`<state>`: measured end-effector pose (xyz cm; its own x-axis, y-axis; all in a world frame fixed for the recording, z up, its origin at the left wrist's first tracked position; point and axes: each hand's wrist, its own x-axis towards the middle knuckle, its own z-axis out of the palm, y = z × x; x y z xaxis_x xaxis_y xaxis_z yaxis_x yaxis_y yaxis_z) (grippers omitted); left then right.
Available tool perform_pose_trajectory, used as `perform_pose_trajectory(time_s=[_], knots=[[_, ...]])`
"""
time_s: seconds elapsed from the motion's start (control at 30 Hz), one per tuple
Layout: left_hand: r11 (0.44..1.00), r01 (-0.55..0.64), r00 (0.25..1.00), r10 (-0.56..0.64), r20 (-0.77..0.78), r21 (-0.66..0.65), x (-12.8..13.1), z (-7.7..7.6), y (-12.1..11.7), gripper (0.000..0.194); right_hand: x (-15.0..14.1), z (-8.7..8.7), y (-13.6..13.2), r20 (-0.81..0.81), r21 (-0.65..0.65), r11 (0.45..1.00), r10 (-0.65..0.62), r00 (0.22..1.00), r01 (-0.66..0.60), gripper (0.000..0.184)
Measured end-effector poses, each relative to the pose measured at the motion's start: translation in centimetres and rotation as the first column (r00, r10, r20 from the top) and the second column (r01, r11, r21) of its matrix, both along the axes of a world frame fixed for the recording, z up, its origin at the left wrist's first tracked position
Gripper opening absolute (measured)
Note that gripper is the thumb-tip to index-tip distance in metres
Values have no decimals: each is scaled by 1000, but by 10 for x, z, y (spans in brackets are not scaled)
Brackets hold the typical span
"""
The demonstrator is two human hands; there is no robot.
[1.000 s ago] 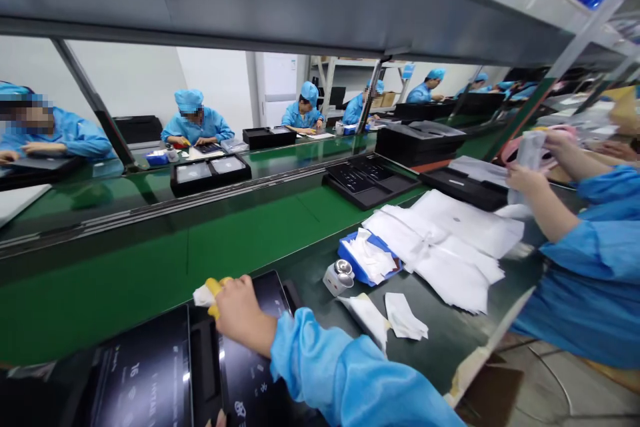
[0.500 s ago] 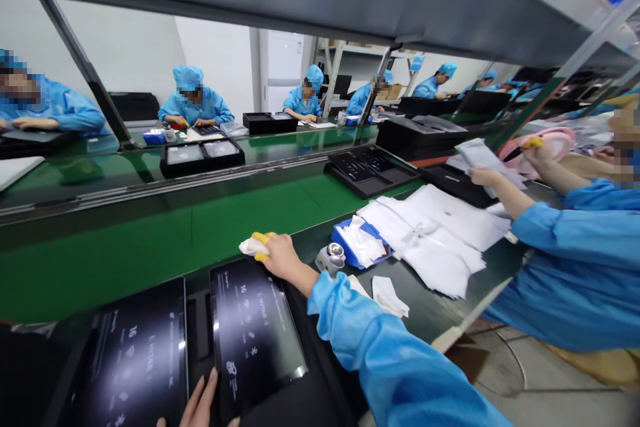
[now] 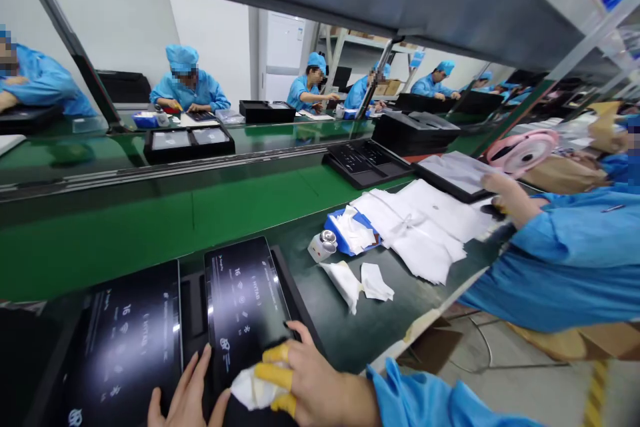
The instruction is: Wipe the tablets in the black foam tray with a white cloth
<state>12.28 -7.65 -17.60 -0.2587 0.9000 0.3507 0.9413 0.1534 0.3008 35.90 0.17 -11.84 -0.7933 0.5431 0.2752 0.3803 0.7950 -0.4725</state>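
My right hand (image 3: 310,383), with yellow finger cots, pinches a small white wipe (image 3: 250,390) against the near edge of a dark glossy tablet (image 3: 245,303). That tablet lies in a black tray (image 3: 295,287) beside a second tablet (image 3: 127,343). At the bottom edge my left hand (image 3: 187,397) lies flat with fingers stretched out, between the two tablets and touching the tray.
A green conveyor belt (image 3: 150,227) runs behind the tray. To the right lie crumpled wipes (image 3: 357,283), a small dispenser (image 3: 321,245), a blue wipe box (image 3: 353,230) and white sheets (image 3: 425,227). A co-worker's hand (image 3: 505,197) works at right; other workers sit across the belt.
My right hand drew the wipe from the tablet's far corner back to its near edge. My left hand slid further into view. The co-worker lowered a white sheet onto a black tray.
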Motion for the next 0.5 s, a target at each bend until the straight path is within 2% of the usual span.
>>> perform_pose_trajectory(time_s=[0.1, 0.2, 0.27, 0.33, 0.4, 0.47, 0.5], knots=[[998, 42, 997, -45, 55, 48, -5, 8, -6, 44, -35, 18, 50, -57, 15, 988, -153, 987, 154, 53], [998, 33, 990, -41, 138, 59, -22, 14, -19, 47, -75, 35, 103, 16, 23, 939, -343, 939, 342, 52], [999, -27, 987, 21, 162, 34, -41, 18, -32, 46, -96, 39, 113, 102, 38, 924, -381, 919, 379, 51], [993, -121, 980, 122, 159, -14, -65, 21, -48, 45, -103, 37, 96, 175, 59, 959, -282, 943, 276, 52], [973, -222, 966, 228, 122, -61, -90, 24, -65, 47, -93, 32, 61, 216, 68, 997, -62, 974, 49, 54], [949, -308, 948, 312, 61, -69, -112, 25, -80, 51, -73, 26, 27, 230, 41, 985, 156, 961, -170, 54], [941, -335, 941, 337, 35, -50, -120, 25, -86, 54, -62, 25, 16, 225, 17, 971, 229, 947, -239, 53]])
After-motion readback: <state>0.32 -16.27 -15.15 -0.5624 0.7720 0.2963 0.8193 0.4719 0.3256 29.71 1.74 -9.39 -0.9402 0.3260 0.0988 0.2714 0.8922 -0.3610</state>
